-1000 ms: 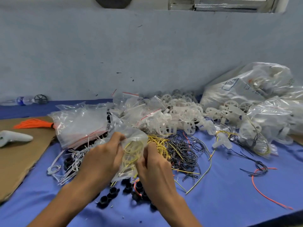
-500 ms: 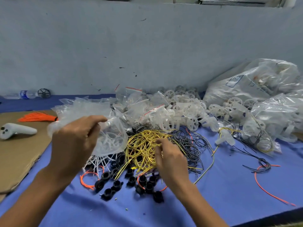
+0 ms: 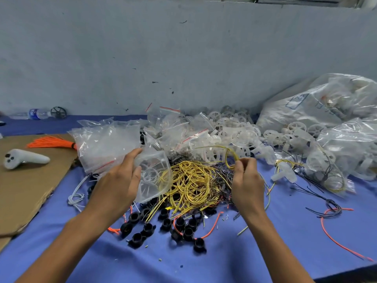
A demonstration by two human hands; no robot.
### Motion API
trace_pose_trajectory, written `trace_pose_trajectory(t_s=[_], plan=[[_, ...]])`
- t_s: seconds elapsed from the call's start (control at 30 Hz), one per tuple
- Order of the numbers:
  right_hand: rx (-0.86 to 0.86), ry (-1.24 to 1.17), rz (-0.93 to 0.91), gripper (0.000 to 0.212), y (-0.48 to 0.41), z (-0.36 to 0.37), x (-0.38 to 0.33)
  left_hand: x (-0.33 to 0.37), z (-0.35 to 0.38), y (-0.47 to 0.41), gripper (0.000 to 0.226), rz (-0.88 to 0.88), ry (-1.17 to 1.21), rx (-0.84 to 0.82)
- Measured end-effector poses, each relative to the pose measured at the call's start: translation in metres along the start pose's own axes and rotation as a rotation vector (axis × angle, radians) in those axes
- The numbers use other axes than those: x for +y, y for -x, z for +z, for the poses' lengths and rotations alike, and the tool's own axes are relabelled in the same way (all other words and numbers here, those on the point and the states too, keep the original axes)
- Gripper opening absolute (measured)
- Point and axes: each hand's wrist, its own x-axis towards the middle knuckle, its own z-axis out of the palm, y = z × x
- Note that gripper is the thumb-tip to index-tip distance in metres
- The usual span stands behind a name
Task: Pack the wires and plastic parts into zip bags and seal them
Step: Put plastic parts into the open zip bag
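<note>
My left hand (image 3: pixel 118 180) grips a clear zip bag (image 3: pixel 154 176) with white plastic parts inside, held just above the table. My right hand (image 3: pixel 245 178) pinches a looped yellow wire (image 3: pixel 229 157) lifted above a tangled heap of yellow wires (image 3: pixel 191 184). Dark wires (image 3: pixel 221 176) lie mixed in beside that heap. Black plastic parts (image 3: pixel 165 223) are scattered in front of the heap. White plastic wheels (image 3: pixel 234 131) are piled behind it.
A stack of empty zip bags (image 3: pixel 106 146) lies at the left. Brown cardboard (image 3: pixel 24 180) holds a white controller (image 3: pixel 24 160) and an orange wire bundle (image 3: pixel 53 142). Big filled bags (image 3: pixel 326 105) stand at the right. Loose orange wire (image 3: pixel 334 237) crosses the blue cloth (image 3: pixel 265 252).
My right hand has risen from the yellow heap with one looped yellow wire pinched. My left hand has moved the zip bag rightward toward the wires.
</note>
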Motion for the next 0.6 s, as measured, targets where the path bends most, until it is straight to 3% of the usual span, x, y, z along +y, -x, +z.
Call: trace_pose_trajectory(t_s=[0.17,0.23,0.37,0.47,0.6], plan=[[0.202,-0.413,0.070,0.015,-0.005,-0.016,-0.016,0.011,0.003,-0.002,0.047,-0.003,0.029,-0.012],[0.201,-0.572,0.059,0.016,-0.005,-0.022,-0.024,0.014,0.007,-0.001,0.045,0.004,0.037,-0.013],[-0.181,-0.741,0.109,0.023,0.005,-0.028,-0.032,0.016,0.016,0.001,0.039,0.024,-0.033,0.009],[-0.499,-0.585,0.081,0.026,0.020,-0.022,-0.035,0.019,0.020,0.002,0.039,0.038,-0.046,-0.008],[-0.698,-0.310,-0.050,0.021,0.038,-0.003,-0.044,0.031,0.025,0.010,0.037,0.096,-0.048,-0.046]])
